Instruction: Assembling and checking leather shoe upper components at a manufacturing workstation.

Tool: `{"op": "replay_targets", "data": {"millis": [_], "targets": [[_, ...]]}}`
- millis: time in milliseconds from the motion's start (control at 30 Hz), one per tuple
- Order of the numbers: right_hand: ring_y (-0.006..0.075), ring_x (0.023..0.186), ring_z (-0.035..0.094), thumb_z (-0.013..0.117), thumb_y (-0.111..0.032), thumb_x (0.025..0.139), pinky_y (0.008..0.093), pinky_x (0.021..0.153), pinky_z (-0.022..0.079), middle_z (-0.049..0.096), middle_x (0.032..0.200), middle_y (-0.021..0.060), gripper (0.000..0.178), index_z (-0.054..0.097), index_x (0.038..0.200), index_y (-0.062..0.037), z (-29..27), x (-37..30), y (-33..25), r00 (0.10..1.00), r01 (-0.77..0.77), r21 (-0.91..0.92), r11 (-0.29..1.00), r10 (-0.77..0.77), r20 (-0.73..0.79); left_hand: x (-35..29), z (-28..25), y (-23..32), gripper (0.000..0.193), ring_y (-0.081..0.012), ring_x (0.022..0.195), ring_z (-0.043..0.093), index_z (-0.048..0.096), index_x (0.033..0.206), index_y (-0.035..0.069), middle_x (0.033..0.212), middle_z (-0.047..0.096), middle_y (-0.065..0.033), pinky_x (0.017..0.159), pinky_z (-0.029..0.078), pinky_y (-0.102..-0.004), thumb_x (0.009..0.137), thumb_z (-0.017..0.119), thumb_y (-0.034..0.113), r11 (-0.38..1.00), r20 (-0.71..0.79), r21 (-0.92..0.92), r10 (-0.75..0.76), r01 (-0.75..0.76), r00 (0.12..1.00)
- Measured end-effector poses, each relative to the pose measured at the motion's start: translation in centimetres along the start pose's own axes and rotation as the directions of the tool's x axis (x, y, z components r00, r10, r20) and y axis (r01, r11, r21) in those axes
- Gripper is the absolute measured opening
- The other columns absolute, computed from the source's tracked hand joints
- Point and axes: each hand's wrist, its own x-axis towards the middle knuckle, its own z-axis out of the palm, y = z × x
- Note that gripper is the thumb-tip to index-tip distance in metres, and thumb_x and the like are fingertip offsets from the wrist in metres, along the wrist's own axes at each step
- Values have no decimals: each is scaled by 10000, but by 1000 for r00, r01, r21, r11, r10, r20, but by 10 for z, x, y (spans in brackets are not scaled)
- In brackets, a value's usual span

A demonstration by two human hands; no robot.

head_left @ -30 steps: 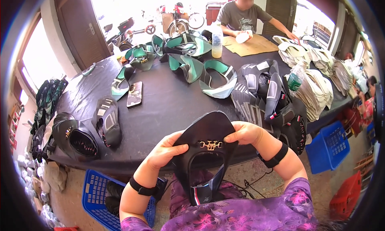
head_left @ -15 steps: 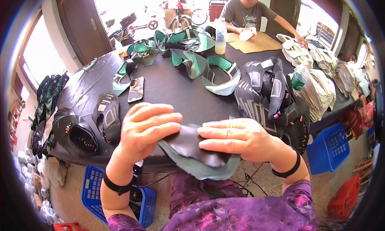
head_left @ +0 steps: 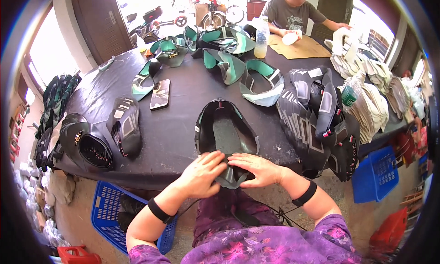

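Quick count: one black upper (head_left: 225, 135) at the near edge of the counter (head_left: 183, 122), two hands (head_left: 201, 174) (head_left: 259, 168) on it. One phone (head_left: 160, 94), two bottles (head_left: 261, 38) (head_left: 351, 90), two blue baskets (head_left: 107, 209) (head_left: 378, 172). Green-lined uppers (head_left: 261, 80) farther back, maybe six, hard to tell since they overlap. One other person (head_left: 293, 11) at the far end.

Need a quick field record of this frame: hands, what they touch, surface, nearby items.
left hand: flat, pressing near end of black shoe upper
right hand: flat, pressing the same end
shoe upper: open side up, lying at near edge of black table
left of it: phone, stacked black uppers
right of it: pile of striped uppers
below table: blue basket
far side: another person, seated
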Motion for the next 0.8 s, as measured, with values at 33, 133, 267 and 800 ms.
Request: {"op": "replay_targets", "data": {"millis": [33, 133, 267, 800], "targets": [[282, 1229, 349, 667, -191, 650, 364, 1034, 274, 412, 1285, 154, 665, 410, 1240, -22, 3, -1, -1, 999, -12, -1, 1000, 12, -45, 1, 3, 5, 497, -326, 1184, 381, 525, 1063, 25, 1201, 459, -198, 984, 300, -434, 638, 624, 264, 993, -44, -113, 17, -22, 999], [262, 1211, 376, 721, -226, 621, 359, 1025, 292, 444, 1262, 129, 695, 435, 1223, -29, 11, 2, 0, 995, -15, -78, 997, 7, -101, 3, 15, 5, 519, -334, 1088, 449, 535, 1029, 28, 1152, 483, -182, 942, 342, -434, 611, 694, 290, 995, -135, -102, -31, 17, 990], [250, 1179, 416, 720, -191, 628, 354, 1009, 317, 473, 1239, 111, 652, 456, 1202, -27, 12, 2, -2, 987, -37, -129, 991, 16, -160, 8, 16, 9, 463, -317, 1026, 485, 532, 959, 18, 1099, 508, -168, 910, 367, -431, 600, 708, 253, 998, -183, -59, -48, 38, 982], [267, 1203, 383, 558, -138, 782, 358, 1003, 316, 439, 1283, 83, 383, 518, 1159, -88, 16, 0, 13, 996, 55, -230, 972, -71, -62, -2, 23, -5, 221, -376, 1040, 496, 501, 906, 36, 1122, 490, -240, 888, 418, -424, 697, 538, 96, 992, -106, 46, 119, -114, 987]]}}
